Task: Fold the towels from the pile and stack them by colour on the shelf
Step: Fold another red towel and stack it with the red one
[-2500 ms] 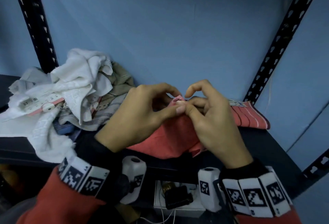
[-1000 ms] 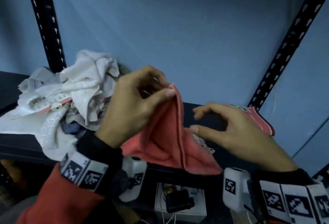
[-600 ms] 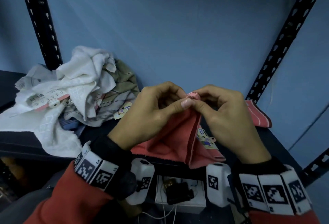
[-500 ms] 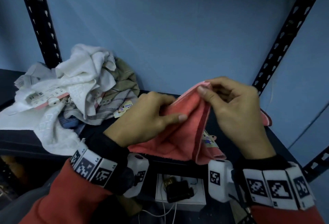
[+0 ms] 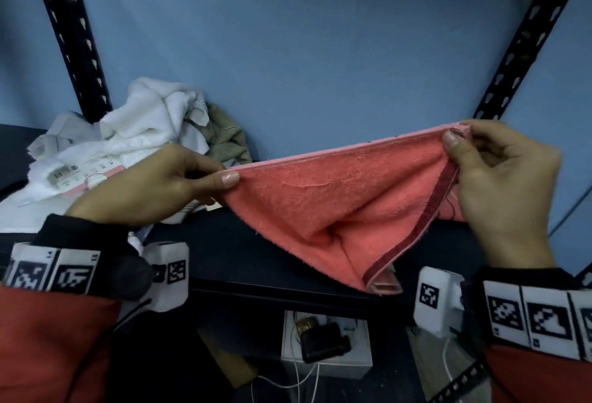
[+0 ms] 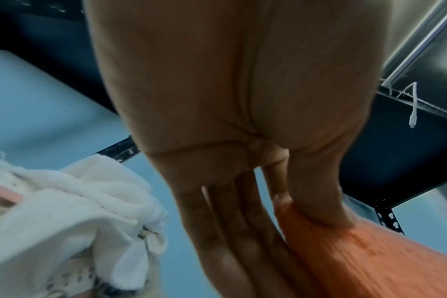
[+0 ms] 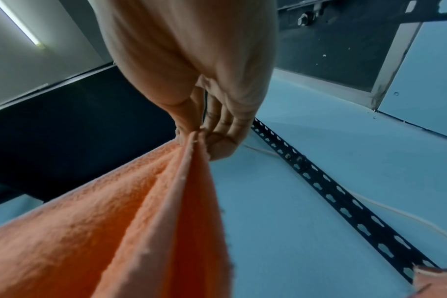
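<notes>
A coral-pink towel (image 5: 336,207) hangs doubled over the dark shelf (image 5: 243,252), stretched between my two hands. My left hand (image 5: 221,183) pinches its left top corner between thumb and fingers; the same pinch on the towel (image 6: 370,262) shows in the left wrist view (image 6: 316,211). At the right end my right hand (image 5: 456,141) pinches both corners together, seen close in the right wrist view (image 7: 195,137) with the towel (image 7: 115,231) falling away below. The pile of unfolded towels (image 5: 144,136), white and beige, lies at the shelf's left.
A folded pink striped towel (image 7: 436,282) lies behind my right hand, mostly hidden in the head view. Black perforated shelf posts (image 5: 73,40) stand at back left and right (image 5: 525,34). A white box with cables (image 5: 326,348) sits below the shelf.
My hands, together at the towel's corner a second ago, have drawn apart sideways. The towel's top edge is now pulled taut between them and lifted off the shelf.
</notes>
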The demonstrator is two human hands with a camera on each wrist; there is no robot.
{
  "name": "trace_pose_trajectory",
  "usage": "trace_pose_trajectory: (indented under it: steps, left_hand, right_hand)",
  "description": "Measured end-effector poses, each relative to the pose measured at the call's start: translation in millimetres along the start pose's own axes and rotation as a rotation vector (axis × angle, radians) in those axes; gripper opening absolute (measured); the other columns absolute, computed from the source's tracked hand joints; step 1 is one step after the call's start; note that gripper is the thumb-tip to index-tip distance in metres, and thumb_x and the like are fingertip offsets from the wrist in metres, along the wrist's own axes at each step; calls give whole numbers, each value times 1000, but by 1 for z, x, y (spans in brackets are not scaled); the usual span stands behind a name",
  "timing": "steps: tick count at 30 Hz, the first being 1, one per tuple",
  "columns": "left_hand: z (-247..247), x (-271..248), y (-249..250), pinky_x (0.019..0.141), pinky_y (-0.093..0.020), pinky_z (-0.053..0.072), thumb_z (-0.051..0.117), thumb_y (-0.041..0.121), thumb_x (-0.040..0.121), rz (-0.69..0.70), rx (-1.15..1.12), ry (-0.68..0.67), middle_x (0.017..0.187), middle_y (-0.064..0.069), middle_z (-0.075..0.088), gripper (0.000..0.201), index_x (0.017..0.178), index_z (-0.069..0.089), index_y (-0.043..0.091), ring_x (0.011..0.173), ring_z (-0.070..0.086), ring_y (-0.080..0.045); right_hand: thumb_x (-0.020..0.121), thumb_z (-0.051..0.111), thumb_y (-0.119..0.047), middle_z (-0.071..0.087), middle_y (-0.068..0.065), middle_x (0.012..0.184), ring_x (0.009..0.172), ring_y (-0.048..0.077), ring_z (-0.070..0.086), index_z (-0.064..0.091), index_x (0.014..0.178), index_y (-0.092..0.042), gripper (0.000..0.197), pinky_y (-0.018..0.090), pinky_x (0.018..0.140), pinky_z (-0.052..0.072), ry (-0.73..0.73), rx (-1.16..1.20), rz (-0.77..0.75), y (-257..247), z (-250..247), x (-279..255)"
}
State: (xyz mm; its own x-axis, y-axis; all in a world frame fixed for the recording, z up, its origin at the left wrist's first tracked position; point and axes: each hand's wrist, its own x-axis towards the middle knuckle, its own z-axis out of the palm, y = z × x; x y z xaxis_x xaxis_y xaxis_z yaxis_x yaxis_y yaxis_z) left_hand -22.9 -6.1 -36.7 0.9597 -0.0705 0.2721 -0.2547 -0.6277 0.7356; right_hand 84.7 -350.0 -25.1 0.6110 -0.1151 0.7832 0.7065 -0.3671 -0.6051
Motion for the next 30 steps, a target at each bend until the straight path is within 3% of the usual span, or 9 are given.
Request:
trace_pose_trajectory:
  steps: [4, 8, 12, 15, 18, 20, 24, 26, 30]
  left_hand:
    - [3, 1, -9, 62, -8, 48, 66, 24, 89, 24, -63, 194, 67, 3, 75, 21, 87, 80, 8, 60, 65, 0]
    - [8, 6, -21, 64, -21, 59, 72, 15, 86, -64, -163, 235, 75, -7, 77, 24, 110, 73, 9, 69, 75, -22]
    - [14, 9, -28, 60, -23, 58, 74, 20, 88, -205, -33, 186, 66, -8, 74, 16, 92, 73, 5, 61, 73, -19]
    - [21, 10, -20, 61, -29, 62, 73, 17, 89, -266, -203, 164, 71, -21, 72, 26, 86, 69, -8, 61, 70, -24]
    - [30, 11, -1, 68, -34, 62, 66, 15, 93, -278, -427, 56, 76, -26, 72, 26, 84, 65, -10, 66, 71, -27]
    - [39, 12, 12, 70, -34, 63, 63, 15, 95, -266, -482, -13, 79, -27, 73, 25, 86, 65, -8, 68, 73, -28]
    - [61, 14, 28, 79, -40, 62, 58, 13, 100, -265, -524, -85, 88, -28, 74, 23, 96, 62, -9, 82, 76, -33]
    - [66, 15, 31, 78, -37, 63, 52, 8, 103, -259, -515, -85, 89, -26, 75, 20, 98, 62, -8, 85, 76, -33]
    - [66, 13, 33, 76, -32, 64, 48, 8, 105, -266, -509, -70, 90, -23, 76, 23, 103, 62, -9, 86, 77, -29]
  right_hand:
    - [90, 71, -17, 67, -3, 78, 71, 18, 64, 73, 99, -24, 11, 43, 72, 59, -54, -26, 75, 23, 16, -8]
    - [89, 75, -16, 69, 1, 76, 68, 22, 67, 73, 96, -19, 8, 38, 67, 57, -125, -80, 206, 49, 26, -17]
    - [88, 74, -8, 67, 1, 71, 66, 20, 65, 68, 89, -17, 11, 28, 64, 51, -169, -99, 255, 54, 33, -25]
    - [88, 73, -10, 67, 3, 70, 62, 18, 63, 63, 80, -17, 15, 32, 64, 52, -189, -97, 258, 42, 37, -27]
    - [87, 76, -14, 67, 7, 67, 57, 22, 61, 62, 78, -12, 17, 34, 56, 51, -308, -11, 225, 13, 45, -32]
    - [88, 77, -16, 68, 8, 69, 62, 28, 64, 63, 78, -11, 18, 40, 59, 55, -382, 58, 180, -13, 53, -40]
    - [89, 75, -24, 67, -2, 71, 61, 14, 61, 65, 79, -18, 16, 32, 58, 53, -584, 77, 51, -46, 68, -61]
    - [89, 75, -27, 67, -6, 76, 67, 13, 61, 67, 83, -22, 11, 31, 61, 51, -672, 23, -12, -50, 71, -68]
    - [90, 73, -33, 64, -11, 86, 79, 8, 60, 70, 92, -28, 6, 33, 68, 51, -714, -86, -92, -48, 70, -68]
